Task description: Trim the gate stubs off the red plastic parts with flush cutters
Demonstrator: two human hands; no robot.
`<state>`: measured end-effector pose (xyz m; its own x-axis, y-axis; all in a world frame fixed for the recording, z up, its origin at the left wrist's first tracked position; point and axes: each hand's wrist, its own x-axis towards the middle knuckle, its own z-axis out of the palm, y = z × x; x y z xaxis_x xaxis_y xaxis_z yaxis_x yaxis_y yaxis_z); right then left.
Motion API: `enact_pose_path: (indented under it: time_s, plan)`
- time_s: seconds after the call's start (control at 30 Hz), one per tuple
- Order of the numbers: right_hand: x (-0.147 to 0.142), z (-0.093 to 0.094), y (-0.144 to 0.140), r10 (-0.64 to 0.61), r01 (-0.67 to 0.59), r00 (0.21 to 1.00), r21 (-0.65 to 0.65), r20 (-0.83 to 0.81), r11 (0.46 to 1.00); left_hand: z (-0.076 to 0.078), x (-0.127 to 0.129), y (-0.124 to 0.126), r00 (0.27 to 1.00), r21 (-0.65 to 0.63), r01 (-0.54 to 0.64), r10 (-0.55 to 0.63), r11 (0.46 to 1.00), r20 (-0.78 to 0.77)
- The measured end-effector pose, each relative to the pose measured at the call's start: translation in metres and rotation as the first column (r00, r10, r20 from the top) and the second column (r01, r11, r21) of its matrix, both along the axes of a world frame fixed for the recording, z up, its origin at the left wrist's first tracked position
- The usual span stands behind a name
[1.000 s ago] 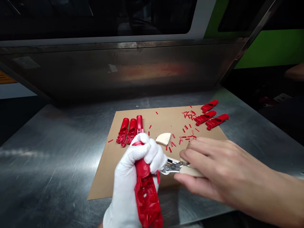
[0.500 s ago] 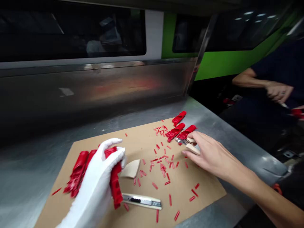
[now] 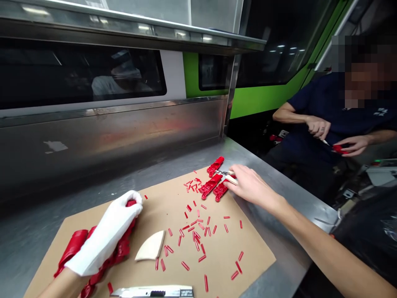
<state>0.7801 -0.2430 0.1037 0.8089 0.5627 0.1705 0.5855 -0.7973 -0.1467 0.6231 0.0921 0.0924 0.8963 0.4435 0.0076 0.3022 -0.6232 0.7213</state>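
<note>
Steel sheeting forms the worktop point(image 3: 273, 194), backed by a metal wall and green panels, and a brown cardboard sheet point(image 3: 217, 248) is spread across it. At the far right a seated co-worker point(image 3: 338, 120) is seen handling a small red piece. At the sheet's left end, a row of red plastic parts point(image 3: 74, 248) is covered by the gloved left hand point(image 3: 105, 236), its grip closed over one part. At the far corner, cutters point(image 3: 228, 176) are pinched by the bare right hand point(image 3: 248, 186) beside three more red parts point(image 3: 214, 182). A cream wedge point(image 3: 151, 248), a utility knife point(image 3: 155, 292) and red offcuts point(image 3: 198, 236) are scattered between.

Dim, overhead strip lights, edges warped
</note>
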Motion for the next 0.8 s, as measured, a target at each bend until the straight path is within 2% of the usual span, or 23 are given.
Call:
enact_pose_path:
  time_s: [0.07,0.17,0.3,0.37,0.43,0.47,0.53,0.6,0.67,0.73,0.8]
  plan:
    - [0.014,-0.001,0.012,-0.02,0.019,0.999,-0.026,-0.044,0.999,-0.009,0.001,0.014,0.999,0.14,0.028,-0.025,0.99,-0.019]
    - [0.024,-0.006,0.031,-0.029,0.022,0.995,-0.074,-0.1,0.997,-0.019,-0.005,0.027,0.993,0.336,0.117,-0.104,0.935,-0.057]
    - [0.023,-0.011,0.048,-0.047,0.032,0.992,-0.128,-0.118,0.991,-0.03,-0.026,0.038,0.962,0.448,0.271,-0.253,0.852,-0.1]
    - [0.02,-0.009,0.051,-0.065,0.054,0.994,-0.128,-0.083,0.99,-0.033,-0.037,0.038,0.96,0.496,0.268,-0.274,0.826,-0.062]
    - [0.011,-0.003,0.053,-0.073,0.07,0.997,-0.102,-0.031,0.992,-0.029,-0.048,0.028,0.972,0.54,0.178,-0.233,0.823,0.035]
    - [0.004,0.001,0.054,-0.07,0.069,0.998,-0.079,-0.004,0.994,-0.025,-0.053,0.018,0.976,0.536,0.116,-0.196,0.836,0.096]
    - [-0.017,0.01,0.06,-0.036,0.037,0.998,-0.015,0.044,0.999,-0.013,-0.06,-0.01,0.986,0.408,0.008,-0.076,0.913,0.15]
    - [-0.046,0.018,0.068,0.028,-0.034,0.996,0.064,0.087,0.997,0.002,-0.065,-0.042,0.99,0.166,0.032,-0.054,0.986,0.13]
    - [-0.077,0.024,0.077,0.096,-0.115,0.987,0.141,0.13,0.983,0.014,-0.068,-0.067,0.986,0.027,0.074,-0.078,0.997,0.147]
    - [-0.105,0.03,0.083,0.146,-0.181,0.974,0.205,0.174,0.962,0.021,-0.074,-0.08,0.965,0.061,0.157,-0.167,0.986,0.202]
    - [-0.128,0.038,0.087,0.16,-0.211,0.964,0.243,0.214,0.947,0.023,-0.081,-0.083,0.939,0.129,0.187,-0.216,0.974,0.268]
